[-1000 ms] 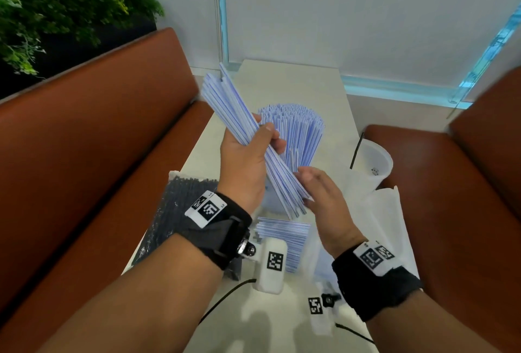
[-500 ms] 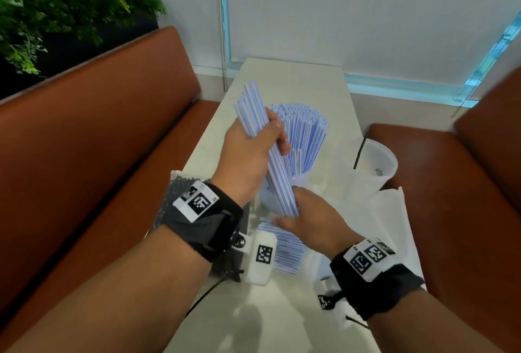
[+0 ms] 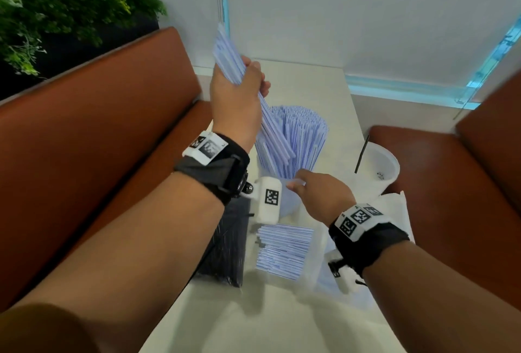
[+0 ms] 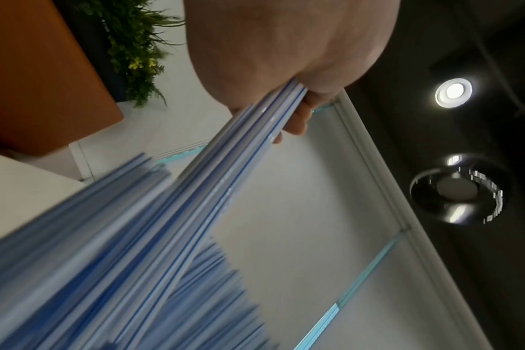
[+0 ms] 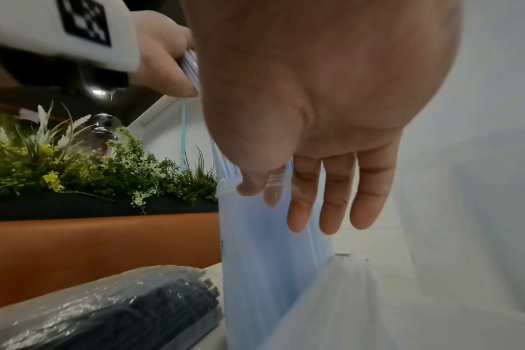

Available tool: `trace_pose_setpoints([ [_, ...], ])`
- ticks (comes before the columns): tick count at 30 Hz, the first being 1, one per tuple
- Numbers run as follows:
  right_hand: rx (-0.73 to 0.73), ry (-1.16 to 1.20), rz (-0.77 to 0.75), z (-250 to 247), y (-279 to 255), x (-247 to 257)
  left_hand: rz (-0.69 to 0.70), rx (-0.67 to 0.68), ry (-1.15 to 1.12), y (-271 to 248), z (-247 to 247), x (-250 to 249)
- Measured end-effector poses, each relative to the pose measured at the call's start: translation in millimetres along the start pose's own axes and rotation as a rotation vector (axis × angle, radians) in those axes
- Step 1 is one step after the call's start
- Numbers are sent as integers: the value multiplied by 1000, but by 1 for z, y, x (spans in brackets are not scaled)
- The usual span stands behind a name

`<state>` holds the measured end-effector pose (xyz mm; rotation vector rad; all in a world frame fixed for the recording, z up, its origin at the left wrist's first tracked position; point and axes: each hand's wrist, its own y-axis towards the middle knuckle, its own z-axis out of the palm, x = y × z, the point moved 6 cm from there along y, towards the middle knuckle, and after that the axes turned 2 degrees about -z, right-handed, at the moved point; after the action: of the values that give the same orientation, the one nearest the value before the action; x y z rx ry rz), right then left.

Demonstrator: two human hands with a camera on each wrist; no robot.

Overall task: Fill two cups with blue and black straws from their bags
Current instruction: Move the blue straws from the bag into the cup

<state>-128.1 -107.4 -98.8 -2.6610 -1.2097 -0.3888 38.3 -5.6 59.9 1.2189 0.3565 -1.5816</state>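
Observation:
My left hand (image 3: 251, 82) grips a bundle of blue straws (image 3: 270, 127) and holds it raised and slanted, its lower ends dipping into the clear cup (image 3: 290, 197) packed with blue straws. The left wrist view shows the same bundle (image 4: 195, 201) running out from the fist (image 4: 288, 78). My right hand (image 3: 297, 183) is at the cup's near rim. In the right wrist view its thumb (image 5: 252, 182) and forefinger pinch the cup's (image 5: 261, 260) rim, and the other fingers hang straight. A second cup (image 3: 380, 166) at the right holds one black straw (image 3: 361, 154).
A bag of black straws (image 3: 225, 254) lies on the pale table (image 3: 253, 319) beside an open bag of blue straws (image 3: 284, 251). A crumpled white bag (image 3: 394, 211) lies near the second cup. Brown benches (image 3: 98, 141) flank the narrow table, and plants stand behind the left one.
My left hand lifted the blue bundle higher over the full cup. My right hand left the bundle's lower end and dropped to the cup's rim.

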Motion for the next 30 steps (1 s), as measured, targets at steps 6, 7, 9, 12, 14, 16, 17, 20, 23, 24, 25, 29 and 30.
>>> trace_pose_setpoints([
  [6, -39, -31, -55, 1, -2, -1, -40, 292, 750, -14, -1, 54],
  [7, -44, -32, -50, 1, -3, -1, -46, 332, 837, -16, -1, 61],
  [9, -36, -33, -46, 1, -3, 0, -76, 400, 900, -21, -1, 71],
  [12, -20, -28, -32, 2, -2, -1, -189, 510, 802, -21, 0, 79],
  [14, -32, -35, -34, 1, -2, 0, -219, 519, 748, -17, 0, 75],
  [16, -51, -36, -47, 1, -2, 0, -150, 423, 742, -8, 0, 60],
  [17, -56, -32, -47, 2, -3, 0, -74, 378, 747, -5, 1, 50],
  [20, -54, -21, -35, 3, -2, -1, 269, 430, 925, -9, 15, 30],
  [23, -49, 5, -6, 3, -2, -2, 450, 821, 1357, -39, 33, 57],
  [24, -51, 17, 0, 3, -2, -2, 469, 916, 1447, -47, 32, 68],
  [25, -54, 21, -1, 4, -3, -2, 475, 951, 1476, -50, 30, 72],
  [29, -47, 7, 0, 3, -4, -2, 539, 796, 1403, -47, 26, 63],
  [30, -48, 4, -5, 3, -3, -1, 554, 818, 1466, -50, 27, 66],
])
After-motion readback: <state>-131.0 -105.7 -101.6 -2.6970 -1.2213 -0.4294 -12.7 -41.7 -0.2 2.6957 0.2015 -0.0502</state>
